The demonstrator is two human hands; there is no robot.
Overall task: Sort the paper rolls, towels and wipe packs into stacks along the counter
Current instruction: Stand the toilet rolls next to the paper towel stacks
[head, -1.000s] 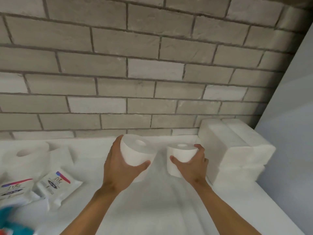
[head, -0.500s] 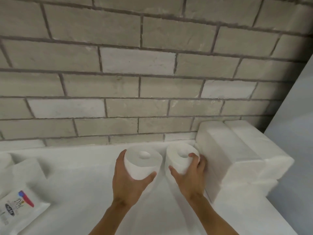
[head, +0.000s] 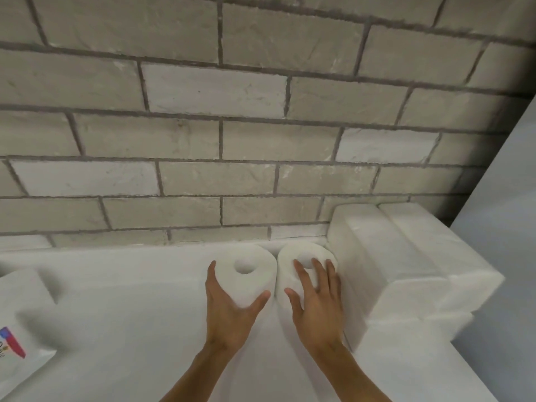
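Two white paper rolls stand upright side by side on the white counter (head: pixel 130 314), close to the brick wall. My left hand (head: pixel 229 311) wraps the left paper roll (head: pixel 246 274), thumb on its right side and fingers on its left. On the right paper roll (head: pixel 290 256) my right hand (head: pixel 316 303) lies flat, fingers spread over the top and near side. This roll touches the stacked white paper towel bundles (head: pixel 391 256) at the right end of the counter.
A white wipe pack (head: pixel 17 329) with a red and blue logo lies at the left edge. The brick wall (head: pixel 232 140) closes the back. A grey panel (head: pixel 507 227) bounds the right side beyond the towel bundles.
Both rolls moved away from me to the wall and came down onto the counter next to the towel bundles. My right hand's fingers have straightened over its roll.
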